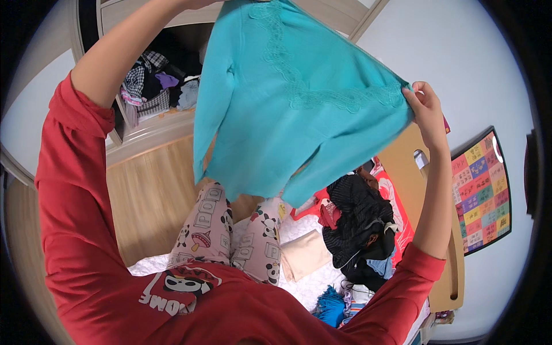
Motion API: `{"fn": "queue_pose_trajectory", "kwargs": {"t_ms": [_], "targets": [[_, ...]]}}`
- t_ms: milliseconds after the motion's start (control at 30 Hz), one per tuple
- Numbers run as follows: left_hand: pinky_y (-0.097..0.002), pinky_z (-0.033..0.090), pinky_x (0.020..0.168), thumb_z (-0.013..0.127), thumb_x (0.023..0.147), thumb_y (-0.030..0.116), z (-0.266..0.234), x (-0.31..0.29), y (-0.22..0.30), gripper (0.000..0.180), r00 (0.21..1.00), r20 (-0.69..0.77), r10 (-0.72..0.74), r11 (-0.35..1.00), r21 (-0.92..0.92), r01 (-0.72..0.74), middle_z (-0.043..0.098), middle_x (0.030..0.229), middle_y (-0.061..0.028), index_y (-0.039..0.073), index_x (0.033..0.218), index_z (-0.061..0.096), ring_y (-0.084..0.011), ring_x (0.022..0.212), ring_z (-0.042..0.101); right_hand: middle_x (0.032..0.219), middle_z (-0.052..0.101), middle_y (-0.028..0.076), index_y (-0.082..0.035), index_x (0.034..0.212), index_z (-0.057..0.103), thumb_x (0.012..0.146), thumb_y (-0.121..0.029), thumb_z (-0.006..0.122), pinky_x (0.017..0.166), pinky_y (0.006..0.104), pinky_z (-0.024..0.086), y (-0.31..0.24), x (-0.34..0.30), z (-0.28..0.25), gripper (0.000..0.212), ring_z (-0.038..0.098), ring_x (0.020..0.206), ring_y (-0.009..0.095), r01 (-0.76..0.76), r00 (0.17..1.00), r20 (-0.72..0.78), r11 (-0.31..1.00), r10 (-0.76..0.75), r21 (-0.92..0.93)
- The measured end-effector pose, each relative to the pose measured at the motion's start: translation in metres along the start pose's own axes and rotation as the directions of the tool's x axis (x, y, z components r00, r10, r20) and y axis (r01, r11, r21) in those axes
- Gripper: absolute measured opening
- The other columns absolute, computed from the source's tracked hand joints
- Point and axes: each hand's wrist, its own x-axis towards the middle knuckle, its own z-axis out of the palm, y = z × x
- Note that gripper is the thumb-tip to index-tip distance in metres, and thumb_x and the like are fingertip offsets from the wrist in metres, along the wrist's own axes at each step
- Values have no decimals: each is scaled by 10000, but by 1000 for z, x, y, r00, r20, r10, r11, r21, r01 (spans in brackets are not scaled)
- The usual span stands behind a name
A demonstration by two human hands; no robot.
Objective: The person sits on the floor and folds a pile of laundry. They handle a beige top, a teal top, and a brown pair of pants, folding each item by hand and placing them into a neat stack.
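Note:
A turquoise long-sleeved top (276,126) with lace trim along its neckline hangs spread out in front of me, held up at both shoulders. My right hand (424,106) pinches it at the right shoulder, thumb against the fingers. At the upper edge of the picture only a sliver of my left hand (202,2) shows; its fingertips are cut off, and the cloth hangs from there, stretched towards the right hand. Both sleeves dangle down, and the lower hem reaches just above my knees.
A bed with a white quilted cover (307,290) lies under me, bearing a folded beige cloth (305,255), a heap of dark clothes (359,221) and a blue fringed item (329,306). An open wardrobe compartment (158,80) holds piled clothes. A tan board (454,270) stands by the wall at right.

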Motion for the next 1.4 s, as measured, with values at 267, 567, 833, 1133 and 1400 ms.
{"fn": "queue_pose_trajectory", "kwargs": {"t_ms": [267,567,833,1133,1400], "targets": [[-228,434,677,672,751,95,14,11,-12,109,999,-44,18,974,-225,-28,614,757,-5,21,823,636,-79,719,542,602,424,-57,-57,778,533,866,-268,579,516,194,288,13,9,-13,234,348,579,35,82,975,-167,939,-144,-333],[-257,450,599,708,673,143,15,8,-19,180,980,-140,141,978,171,-117,622,658,-44,-6,766,667,-102,621,547,849,610,8,-30,956,598,871,-271,560,707,226,453,7,-2,-28,258,560,760,77,-201,963,245,906,113,373],[-246,428,479,702,701,116,20,6,-16,142,982,-177,71,972,233,-28,586,581,-47,-5,725,631,-99,536,558,913,615,18,-25,1046,588,883,-190,544,721,217,461,25,9,-28,236,569,817,77,-111,994,28,907,110,406],[-274,520,482,574,820,60,38,17,-22,130,997,-69,-30,998,-51,26,589,690,-118,-45,800,501,-183,556,633,929,610,17,-19,1076,594,872,-217,570,729,204,439,26,10,-27,285,558,810,74,-96,982,-132,960,134,263],[-258,526,543,548,808,40,43,20,-36,117,995,-86,52,998,29,-50,621,704,-107,-57,849,597,-150,587,628,824,582,-23,-56,999,595,878,-238,560,605,178,431,26,7,-26,221,527,717,32,-83,992,-70,967,103,241]]}}
